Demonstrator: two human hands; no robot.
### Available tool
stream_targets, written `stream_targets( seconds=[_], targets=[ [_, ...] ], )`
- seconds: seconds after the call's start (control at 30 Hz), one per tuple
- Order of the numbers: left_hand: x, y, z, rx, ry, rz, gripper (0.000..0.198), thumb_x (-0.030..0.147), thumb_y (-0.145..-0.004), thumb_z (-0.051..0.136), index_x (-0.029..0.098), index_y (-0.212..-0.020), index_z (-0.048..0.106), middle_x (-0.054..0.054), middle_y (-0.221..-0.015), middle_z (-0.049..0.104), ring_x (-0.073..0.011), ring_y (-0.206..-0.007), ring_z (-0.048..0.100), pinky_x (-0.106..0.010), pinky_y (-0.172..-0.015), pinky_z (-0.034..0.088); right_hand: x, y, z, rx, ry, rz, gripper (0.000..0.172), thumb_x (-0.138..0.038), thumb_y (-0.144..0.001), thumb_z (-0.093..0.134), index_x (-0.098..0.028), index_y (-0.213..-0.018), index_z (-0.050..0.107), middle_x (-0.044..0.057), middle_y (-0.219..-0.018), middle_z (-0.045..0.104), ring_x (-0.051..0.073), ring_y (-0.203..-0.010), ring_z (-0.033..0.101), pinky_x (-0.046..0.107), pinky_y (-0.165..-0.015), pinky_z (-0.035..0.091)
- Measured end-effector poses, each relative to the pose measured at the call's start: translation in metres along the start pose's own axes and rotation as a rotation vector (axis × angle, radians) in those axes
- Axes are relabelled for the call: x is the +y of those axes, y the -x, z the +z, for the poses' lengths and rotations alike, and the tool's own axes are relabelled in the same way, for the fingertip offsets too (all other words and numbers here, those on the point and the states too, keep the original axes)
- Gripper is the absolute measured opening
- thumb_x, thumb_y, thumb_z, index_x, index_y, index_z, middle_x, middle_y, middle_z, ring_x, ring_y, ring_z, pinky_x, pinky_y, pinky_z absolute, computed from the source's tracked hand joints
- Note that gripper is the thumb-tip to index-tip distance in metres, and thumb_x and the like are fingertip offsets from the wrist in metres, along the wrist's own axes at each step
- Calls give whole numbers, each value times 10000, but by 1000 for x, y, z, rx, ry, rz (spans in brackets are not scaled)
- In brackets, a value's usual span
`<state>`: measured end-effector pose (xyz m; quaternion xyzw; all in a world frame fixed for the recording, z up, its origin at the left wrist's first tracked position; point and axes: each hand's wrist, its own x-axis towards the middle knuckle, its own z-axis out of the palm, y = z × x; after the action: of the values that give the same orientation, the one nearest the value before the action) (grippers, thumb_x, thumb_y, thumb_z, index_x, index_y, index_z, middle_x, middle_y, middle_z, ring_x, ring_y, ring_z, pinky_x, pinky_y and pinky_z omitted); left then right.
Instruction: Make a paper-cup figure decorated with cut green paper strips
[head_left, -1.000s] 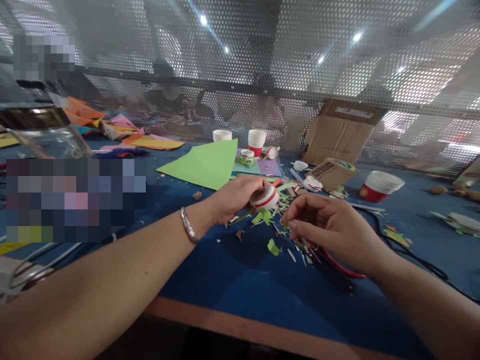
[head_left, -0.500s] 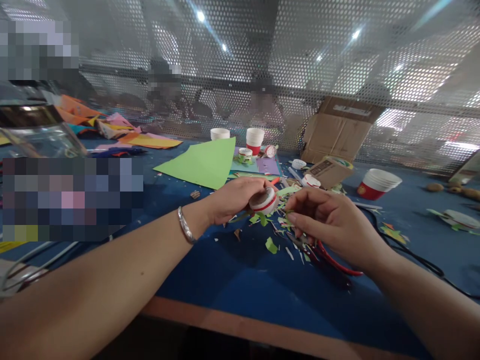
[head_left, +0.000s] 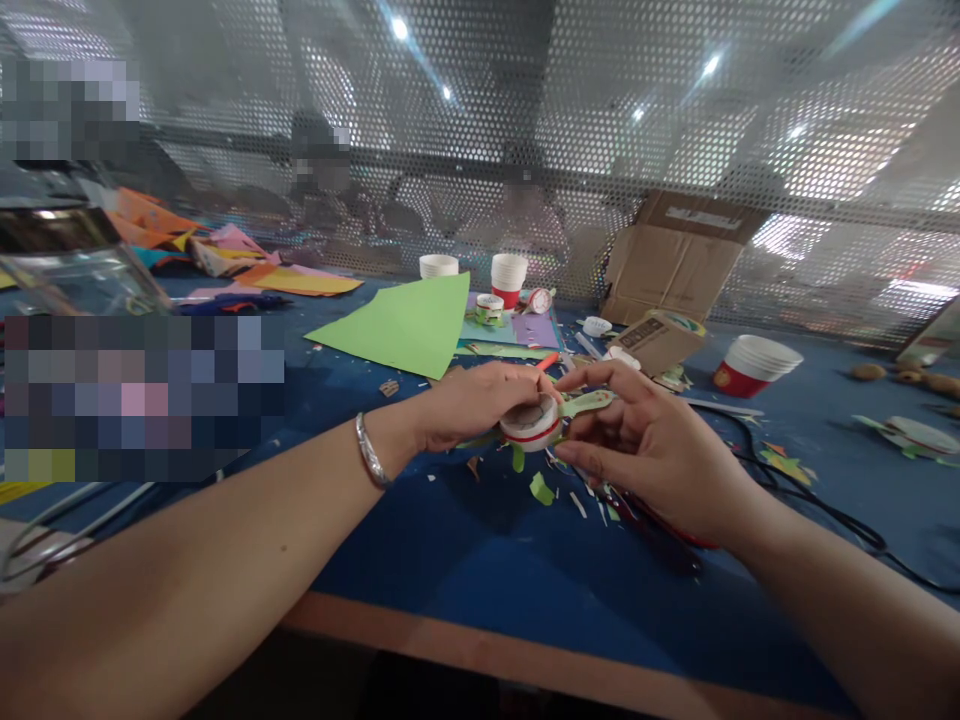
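While left hand [head_left: 469,402] grips cup piece [head_left: 531,420], right hand [head_left: 649,445] touching

Both forearms are bare, with no sleeves in view. The left hand [head_left: 469,400] has a thin, shiny silver metal bangle [head_left: 370,451] around its wrist, a narrow band that catches the light along its curved edge. The right hand [head_left: 652,450] wears nothing visible at the wrist or on the fingers. The fingernails on both hands look short and unpainted.
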<state>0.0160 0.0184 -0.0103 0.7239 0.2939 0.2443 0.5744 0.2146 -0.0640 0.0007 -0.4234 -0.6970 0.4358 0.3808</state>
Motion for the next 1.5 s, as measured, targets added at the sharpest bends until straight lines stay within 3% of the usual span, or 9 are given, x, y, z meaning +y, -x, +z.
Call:
stream_targets(
  seconds=[0.13,0.4,0.6,0.97,1.27,1.5],
  targets=[
    [-4,0,0,-16,28,-8,247,372,-947,535,182,-933,692,-38,-887,646,-143,-737,530,-254,-655,417,2,-1,1,-13,-19,4,401,-204,-887,739,-236,-1224,523,-24,-817,696,101,-674,619,199,-546,477],
    [3,3,2,-25,41,3,223,314,-964,545,174,-810,625,15,-745,551,-104,-648,430,-227,-596,350,2,0,1,-19,-37,35,408,-210,-883,743,-237,-1233,535,-13,-848,728,102,-657,638,203,-530,482],
    [2,4,2,-84,75,46,214,358,-991,565,173,-944,662,-7,-874,630,-105,-741,529,-218,-676,406,-1,-1,2,-5,-38,64,401,-232,-864,759,-254,-1201,543,6,-901,767,140,-715,703,229,-543,504],
    [2,4,5,-30,76,42,215,368,-977,599,172,-980,687,-23,-891,657,-121,-785,561,-221,-703,440,2,-1,1,11,-24,67,407,-226,-839,766,-252,-1181,547,-11,-853,766,156,-706,720,223,-514,458],
    [8,3,11,-12,167,23,150,225,-986,572,156,-873,644,12,-786,624,-95,-693,540,-223,-687,422,1,-2,1,29,15,74,417,-241,-828,773,-247,-1180,551,5,-853,770,155,-649,690,238,-492,416],
    [12,6,9,-1,163,5,137,189,-987,562,146,-904,661,17,-819,636,-91,-728,555,-226,-732,437,2,-2,-1,22,20,95,440,-277,-822,785,-259,-1187,539,2,-868,750,159,-669,693,251,-527,475]
  ],
)
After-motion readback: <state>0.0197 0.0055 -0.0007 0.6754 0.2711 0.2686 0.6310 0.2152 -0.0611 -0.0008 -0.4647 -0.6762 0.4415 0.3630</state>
